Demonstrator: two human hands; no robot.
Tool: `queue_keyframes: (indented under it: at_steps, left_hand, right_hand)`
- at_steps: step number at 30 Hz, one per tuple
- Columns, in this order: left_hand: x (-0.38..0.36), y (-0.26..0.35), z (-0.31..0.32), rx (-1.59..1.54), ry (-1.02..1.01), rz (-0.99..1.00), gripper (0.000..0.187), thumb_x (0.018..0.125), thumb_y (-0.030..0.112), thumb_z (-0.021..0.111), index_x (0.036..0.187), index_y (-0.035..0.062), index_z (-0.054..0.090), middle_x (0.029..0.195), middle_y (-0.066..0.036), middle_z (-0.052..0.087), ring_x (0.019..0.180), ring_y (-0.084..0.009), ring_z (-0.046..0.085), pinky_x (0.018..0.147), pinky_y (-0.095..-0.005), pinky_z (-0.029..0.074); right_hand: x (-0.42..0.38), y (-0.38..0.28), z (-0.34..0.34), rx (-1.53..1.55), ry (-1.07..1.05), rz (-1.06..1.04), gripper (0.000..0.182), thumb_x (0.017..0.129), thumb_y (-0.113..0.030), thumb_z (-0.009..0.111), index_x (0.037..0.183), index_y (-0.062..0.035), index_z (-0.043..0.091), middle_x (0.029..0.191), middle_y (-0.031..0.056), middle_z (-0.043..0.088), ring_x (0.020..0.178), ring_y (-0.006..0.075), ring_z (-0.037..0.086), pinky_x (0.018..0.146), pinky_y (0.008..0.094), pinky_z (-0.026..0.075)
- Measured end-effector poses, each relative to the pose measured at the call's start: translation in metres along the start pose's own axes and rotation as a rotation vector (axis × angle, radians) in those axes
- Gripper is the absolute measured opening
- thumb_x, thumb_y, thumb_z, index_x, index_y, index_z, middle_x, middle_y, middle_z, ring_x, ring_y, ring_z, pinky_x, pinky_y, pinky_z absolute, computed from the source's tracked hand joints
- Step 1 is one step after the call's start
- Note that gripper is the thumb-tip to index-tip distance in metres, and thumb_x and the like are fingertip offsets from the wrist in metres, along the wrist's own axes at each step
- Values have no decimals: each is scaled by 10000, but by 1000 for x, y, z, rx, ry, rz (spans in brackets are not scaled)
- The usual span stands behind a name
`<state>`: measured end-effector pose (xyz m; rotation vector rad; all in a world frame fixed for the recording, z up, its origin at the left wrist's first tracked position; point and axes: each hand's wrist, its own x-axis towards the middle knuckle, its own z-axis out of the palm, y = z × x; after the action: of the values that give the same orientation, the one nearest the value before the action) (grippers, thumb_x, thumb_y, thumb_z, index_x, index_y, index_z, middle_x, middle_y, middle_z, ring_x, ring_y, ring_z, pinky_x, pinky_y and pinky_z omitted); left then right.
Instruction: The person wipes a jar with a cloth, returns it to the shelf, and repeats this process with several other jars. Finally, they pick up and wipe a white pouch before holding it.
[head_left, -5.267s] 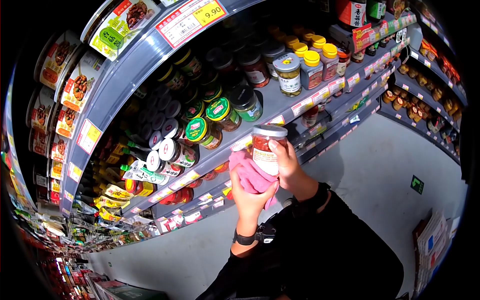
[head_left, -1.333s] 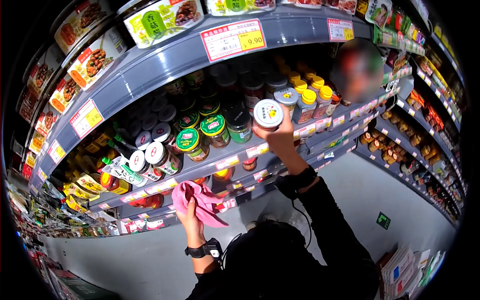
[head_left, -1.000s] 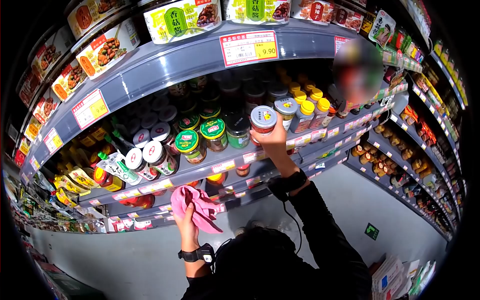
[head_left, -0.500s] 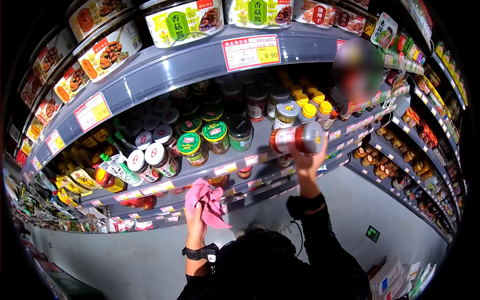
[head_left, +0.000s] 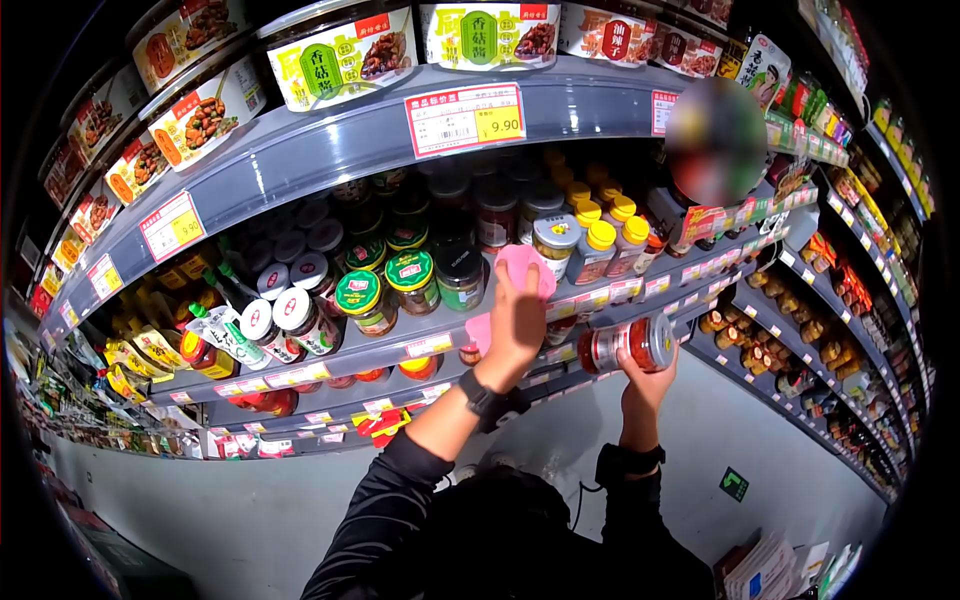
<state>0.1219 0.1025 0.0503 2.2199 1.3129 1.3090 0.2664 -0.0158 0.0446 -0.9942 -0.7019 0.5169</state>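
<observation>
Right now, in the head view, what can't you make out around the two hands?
- Shelf spot under the pink cloth: covered by the cloth and left hand.
- Label on the jar in the right hand: jar lies sideways, print too small.
- Price tag small print: only 9.90 reads.
- Rear jars: in shadow under the upper shelf.

Black sleeves, black wrist straps

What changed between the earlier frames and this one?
The left hand rose from below the shelf and now presses the pink cloth onto the shelf where the jar stood. The right hand lowered the jar, which lies sideways. Neighbouring jars stayed put.
</observation>
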Motion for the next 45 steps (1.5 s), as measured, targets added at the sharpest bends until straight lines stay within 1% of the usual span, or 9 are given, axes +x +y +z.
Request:
queue_keyframes:
  at_steps: [5,13,21,29,32,34,35,37,45]
  left_hand:
    - [17,-16,26,508,6,51,345,652,-12,521,986,-92,493,1147,-274,402,1031,-404,415,806,-436,411]
    - [28,-38,43,449,-46,53,286,708,31,482,972,-71,529,1103,-220,484,1042,-362,438,912,-406,318]
    - [37,-41,40,538,-392,-90,165,678,91,543,802,19,627,918,-146,598,958,-283,511,785,-404,416]
    - [36,-48,22,359,-577,68,105,656,42,538,711,18,624,797,-176,599,852,-327,525,763,-335,423]
    - [33,-59,41,390,-274,71,129,647,25,531,744,-7,609,800,-180,585,848,-324,516,761,-340,418]
    - [34,-56,50,402,146,42,45,597,41,561,624,19,591,719,-148,572,797,-311,514,766,-363,404]
    - [35,-58,51,400,145,42,45,597,41,561,624,19,591,719,-148,572,797,-311,514,766,-363,404]
    - [35,-61,48,347,-34,98,141,635,21,530,745,-19,609,809,-178,580,846,-315,516,747,-346,427]
    - [47,-48,18,470,-567,6,108,642,52,572,721,27,640,804,-184,606,849,-310,560,702,-348,469]
  right_hand:
    - [-1,-5,-7,-24,-3,55,647,550,-5,739,1095,-2,390,973,70,504,890,147,516,799,277,422]
    - [-4,-5,-3,-72,-44,134,576,570,56,664,1082,-12,410,965,72,512,895,168,513,812,289,412]
    - [-7,7,-4,-30,-51,143,613,567,13,732,1080,-1,396,980,84,500,889,167,514,797,295,436]
    - [-4,10,-9,-59,-60,124,613,557,5,737,1072,-2,405,969,81,505,875,164,523,779,291,444]
    - [-2,12,-10,-62,-74,104,609,553,-3,741,1065,-3,411,963,79,508,866,162,528,766,284,449]
    - [0,13,-9,-67,-77,92,598,555,-7,740,1058,-6,416,956,75,512,860,159,528,763,282,449]
    - [1,13,-8,-69,-76,92,598,555,-7,740,1058,-6,416,956,75,512,860,159,528,763,282,449]
    - [-2,13,-6,-82,-65,103,589,557,-7,737,1055,-8,421,948,74,517,860,157,530,766,281,448]
    - [-7,8,0,-58,-85,197,564,558,-6,721,1043,-20,433,939,63,526,860,154,529,789,278,431]
